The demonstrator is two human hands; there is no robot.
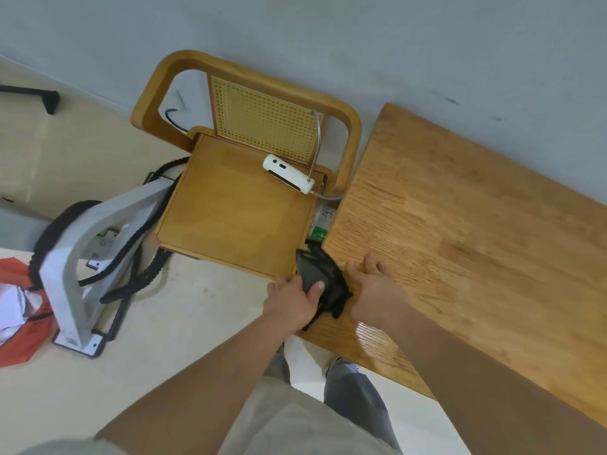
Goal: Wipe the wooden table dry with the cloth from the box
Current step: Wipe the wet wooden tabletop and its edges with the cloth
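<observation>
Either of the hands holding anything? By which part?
The left hand grips the black cloth by its near edge, thumb on top. The right hand holds nothing; it lies open on the wooden table.

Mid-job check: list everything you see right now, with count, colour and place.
wooden table: 1, brown, right, against the wall
cloth: 1, black, table's near-left corner, between the hands
chair: 1, wooden, left of the table
device: 1, white, on the chair seat
package: 1, green and white, between chair and table
stand: 1, grey, floor at left
bag: 1, red, far left
left hand: 1, grips the cloth
right hand: 1, flat on the table
</observation>
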